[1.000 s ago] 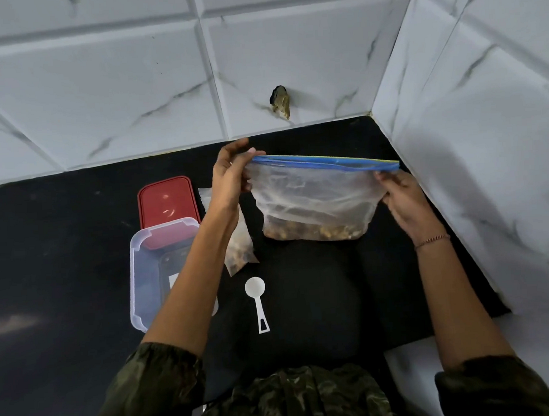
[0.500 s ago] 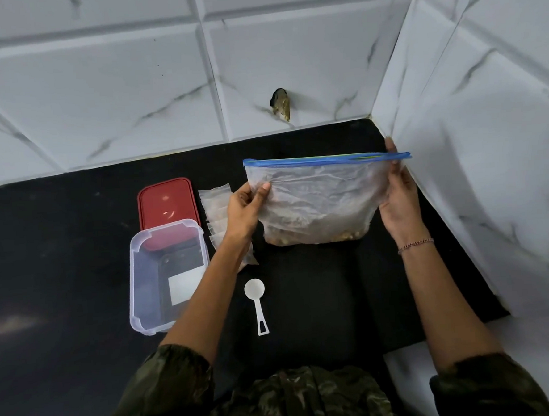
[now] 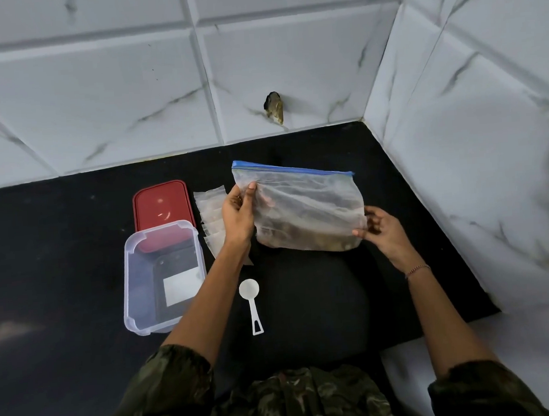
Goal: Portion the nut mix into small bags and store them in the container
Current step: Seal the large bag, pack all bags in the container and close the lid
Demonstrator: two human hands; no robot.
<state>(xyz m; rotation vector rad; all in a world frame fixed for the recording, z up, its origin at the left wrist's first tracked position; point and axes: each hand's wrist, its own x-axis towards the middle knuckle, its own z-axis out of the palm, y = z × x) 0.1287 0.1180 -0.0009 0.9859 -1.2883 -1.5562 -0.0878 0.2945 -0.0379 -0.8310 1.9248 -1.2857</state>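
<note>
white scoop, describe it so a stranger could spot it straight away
On the black countertop, just right of the clear container, lies the white scoop. Nothing else nearby has a round bowl and a long handle.

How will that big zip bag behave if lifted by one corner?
Probably floppy: the zip bag wrinkles between the left hand and right hand. Likely bottom-heavy, since the nuts pool along its lower edge.
</note>
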